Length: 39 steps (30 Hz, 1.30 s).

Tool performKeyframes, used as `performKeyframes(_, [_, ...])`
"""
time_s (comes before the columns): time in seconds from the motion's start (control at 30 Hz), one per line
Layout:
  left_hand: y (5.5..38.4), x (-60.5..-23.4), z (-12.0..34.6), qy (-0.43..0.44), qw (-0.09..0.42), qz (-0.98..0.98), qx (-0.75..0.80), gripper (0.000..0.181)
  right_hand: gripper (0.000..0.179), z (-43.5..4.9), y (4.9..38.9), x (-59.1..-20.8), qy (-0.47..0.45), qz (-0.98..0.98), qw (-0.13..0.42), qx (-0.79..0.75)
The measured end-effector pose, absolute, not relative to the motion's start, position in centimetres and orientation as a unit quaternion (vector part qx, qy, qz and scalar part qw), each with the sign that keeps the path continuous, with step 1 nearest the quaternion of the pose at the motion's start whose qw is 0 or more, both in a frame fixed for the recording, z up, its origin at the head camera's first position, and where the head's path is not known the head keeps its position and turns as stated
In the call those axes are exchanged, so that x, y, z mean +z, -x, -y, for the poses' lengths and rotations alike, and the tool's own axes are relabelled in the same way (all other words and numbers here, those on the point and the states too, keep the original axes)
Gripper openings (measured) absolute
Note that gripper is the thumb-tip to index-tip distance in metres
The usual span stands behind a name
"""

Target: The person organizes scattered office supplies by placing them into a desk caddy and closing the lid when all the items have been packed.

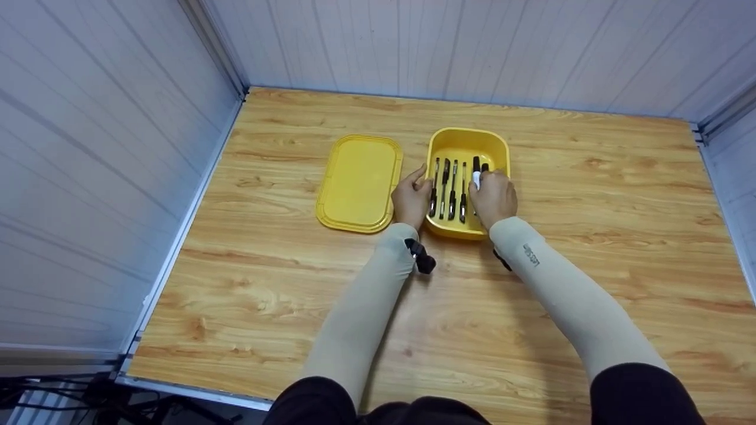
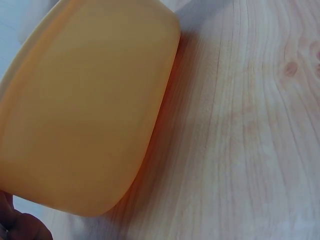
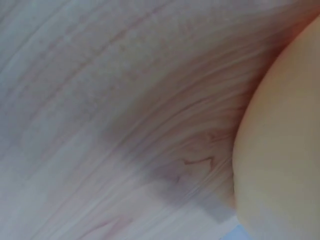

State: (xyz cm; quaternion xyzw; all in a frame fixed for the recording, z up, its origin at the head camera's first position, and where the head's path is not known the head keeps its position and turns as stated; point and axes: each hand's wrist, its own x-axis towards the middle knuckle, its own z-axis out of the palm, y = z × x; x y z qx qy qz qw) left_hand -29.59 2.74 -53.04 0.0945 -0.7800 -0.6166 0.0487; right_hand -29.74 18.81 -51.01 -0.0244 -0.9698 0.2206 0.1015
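Observation:
In the head view an uncovered yellow box (image 1: pixel 466 137) holds several black-and-clear pens (image 1: pixel 453 195) lying lengthwise side by side. To their right is a white marker with a black cap (image 1: pixel 476 171). My right hand (image 1: pixel 496 198) reaches into the right side of the box, fingers curled around a second marker, whose black cap (image 1: pixel 485 167) pokes out past them; the rest of it is hidden. My left hand (image 1: pixel 411 200) is against the box's left side, thumb and forefinger loosely bent at the rim. The left wrist view shows the box's outer wall (image 2: pixel 90 110) and some fingertips (image 2: pixel 30 227).
A yellow lid (image 1: pixel 360 183) lies flat on the wooden table (image 1: pixel 266 283), left of the box and close to my left hand. Pale panels (image 1: pixel 378 47) enclose the table at the back and on both sides. The right wrist view shows table and box wall (image 3: pixel 285 135).

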Motion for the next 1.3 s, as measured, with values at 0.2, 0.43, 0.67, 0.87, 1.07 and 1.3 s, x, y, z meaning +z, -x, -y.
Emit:
performKeyframes(0.2, [29.53, -53.01, -2.82, -0.091, 0.044, 0.772, -0.628, 0.039, 0.025, -18.69, 29.66, -51.26, 0.017, 0.976, 0.091, 0.196])
performKeyframes(0.43, [29.48, -52.99, -2.74, -0.083, 0.04, 0.78, -0.619, 0.039, 0.024, -18.59, 29.71, -51.41, 0.005, 0.981, 0.096, 0.169])
performKeyframes(0.67, [29.53, -52.92, -2.62, -0.079, 0.036, 0.782, -0.617, 0.039, 0.026, -18.48, 29.96, -51.42, 0.013, 0.984, 0.077, 0.162])
performKeyframes(0.87, [29.49, -52.87, -2.59, -0.085, 0.039, 0.786, -0.612, 0.039, 0.029, -18.39, 30.05, -51.55, 0.017, 0.986, 0.074, 0.151])
performKeyframes(1.07, [29.5, -52.93, -2.56, -0.084, 0.037, 0.782, -0.616, 0.039, 0.031, -18.24, 30.14, -51.59, 0.014, 0.987, 0.078, 0.141])
performKeyframes(1.3, [29.5, -53.04, -2.62, -0.089, 0.035, 0.777, -0.622, 0.039, 0.033, -18.12, 30.22, -51.77, 0.013, 0.988, 0.072, 0.136])
